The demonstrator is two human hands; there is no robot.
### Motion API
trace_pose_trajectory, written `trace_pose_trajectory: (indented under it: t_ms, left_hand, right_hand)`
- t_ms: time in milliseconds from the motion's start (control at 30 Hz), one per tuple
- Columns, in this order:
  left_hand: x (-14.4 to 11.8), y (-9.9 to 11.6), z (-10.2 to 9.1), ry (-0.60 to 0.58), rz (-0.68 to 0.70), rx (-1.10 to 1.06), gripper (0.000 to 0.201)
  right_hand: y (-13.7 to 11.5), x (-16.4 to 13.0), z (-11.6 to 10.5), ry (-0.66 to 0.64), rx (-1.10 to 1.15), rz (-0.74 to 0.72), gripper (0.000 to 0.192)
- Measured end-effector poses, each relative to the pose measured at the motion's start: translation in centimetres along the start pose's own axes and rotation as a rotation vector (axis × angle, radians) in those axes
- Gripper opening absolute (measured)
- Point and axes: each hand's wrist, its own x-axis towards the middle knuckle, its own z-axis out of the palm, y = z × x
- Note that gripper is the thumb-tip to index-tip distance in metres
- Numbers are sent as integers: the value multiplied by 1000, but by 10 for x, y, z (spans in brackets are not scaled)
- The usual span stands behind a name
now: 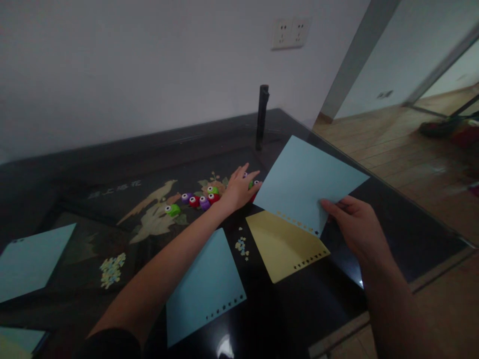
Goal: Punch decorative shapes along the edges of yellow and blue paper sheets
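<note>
My right hand (355,219) pinches the lower right part of a light blue sheet of paper (307,179), which is raised and tilted, with a row of small punched holes along its near edge. My left hand (238,189) has its fingers spread above several small red, green and purple pieces with eye-like tops; whether it touches one I cannot tell. More of these pieces, such as a green one (172,210), sit left of that wrist. Partly under the raised sheet lies a yellow sheet (284,249) with punched holes. Another punched blue sheet (209,294) rests beneath my left forearm.
Paper bits lie in a small scatter (241,245) and a larger pile (112,270) on the black glossy table (284,319). A further blue sheet (35,259) is at the left. A black post (262,114) rises at the back, near the wall.
</note>
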Motion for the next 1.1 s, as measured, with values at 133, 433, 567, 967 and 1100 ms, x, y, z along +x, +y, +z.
trace_pose_trajectory:
  t_ms: [133, 433, 567, 967, 1100]
  left_hand:
    - [-16, 14, -26, 221, -30, -418, 32]
    - [-53, 23, -58, 29, -70, -767, 38]
    - [-62, 19, -55, -29, -136, -646, 31]
    - [-64, 23, -22, -56, -89, -328, 23]
    - [-66, 23, -14, -92, -115, -274, 25]
  right_hand:
    - [-1, -1, -1, -57, 15, 31, 19]
    - [-2, -5, 12, -439, -100, 206, 29]
    - [0, -4, 12, -409, -81, 171, 39]
    - [1, 2, -6, -329, -299, 113, 66]
    - [6, 5, -7, -396, -426, 58, 68]
